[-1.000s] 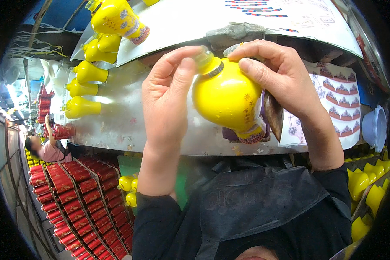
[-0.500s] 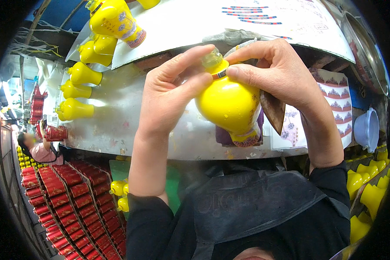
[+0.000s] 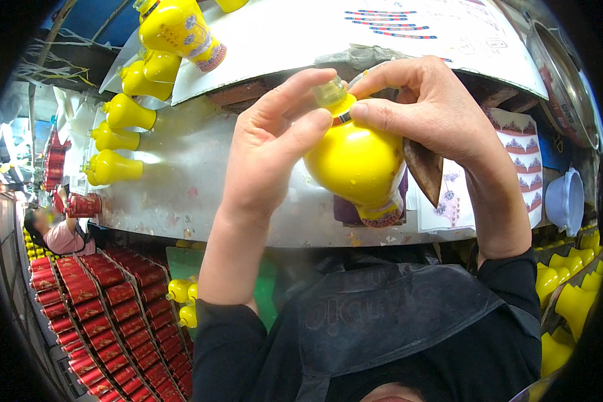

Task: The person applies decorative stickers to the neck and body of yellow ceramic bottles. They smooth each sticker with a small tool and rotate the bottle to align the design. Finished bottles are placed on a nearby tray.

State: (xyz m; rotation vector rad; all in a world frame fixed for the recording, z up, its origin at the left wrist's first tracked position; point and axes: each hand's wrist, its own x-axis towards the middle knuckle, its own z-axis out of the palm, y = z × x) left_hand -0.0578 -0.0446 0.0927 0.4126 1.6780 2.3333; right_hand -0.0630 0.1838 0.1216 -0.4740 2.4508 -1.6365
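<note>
A glossy yellow bottle (image 3: pixel 355 162) lies tilted in front of me, its clear-topped neck (image 3: pixel 329 92) up and left, its patterned foot toward me. A narrow dark and red band (image 3: pixel 342 120) wraps the neck. My left hand (image 3: pixel 275 130) is closed in a loose pinch round the neck, the thumb against the band. My right hand (image 3: pixel 419 107) pinches the band's other side with thumb and forefinger. A flat, pointed brown piece (image 3: pixel 425 173) sticks out below the right palm; its other end is hidden. Under the bottle is a purple support (image 3: pixel 347 210).
More yellow bottles (image 3: pixel 122 137) stand on the metal table (image 3: pixel 201 167) at left. Printed strips (image 3: pixel 398 27) lie on a white board (image 3: pixel 261 47). Decal sheets (image 3: pixel 519 161) and a pale basin (image 3: pixel 565 201) are at right; red cylinders (image 3: pixel 114 315) and a person (image 3: pixel 63 234) at left.
My left thumb and fingers have shifted slightly right along the neck, showing the band more. The right hand keeps its pinch, and the bottle has barely moved.
</note>
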